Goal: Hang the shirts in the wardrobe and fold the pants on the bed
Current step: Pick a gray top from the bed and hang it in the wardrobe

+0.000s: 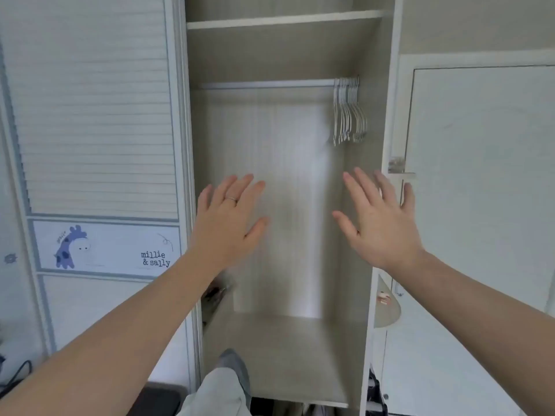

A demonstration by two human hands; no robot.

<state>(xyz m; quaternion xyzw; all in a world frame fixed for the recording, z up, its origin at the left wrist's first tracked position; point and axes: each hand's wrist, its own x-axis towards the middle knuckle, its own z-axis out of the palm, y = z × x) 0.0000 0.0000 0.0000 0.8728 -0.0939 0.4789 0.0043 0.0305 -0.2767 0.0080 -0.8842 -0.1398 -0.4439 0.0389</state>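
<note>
Plainly, both the left hand (231, 217) and the right hand (381, 223) are spread flat with straight fingers, holding nothing, raised before the open pale-wood wardrobe (282, 21). Above the right hand and well apart from it, a bunch of thin white hangers (348, 112) crowds the right end of the silver metal rail (267, 84). They look light, stiff and prone to tangle; lifting one by its hook seems best. No shirts or pants are in view.
</note>
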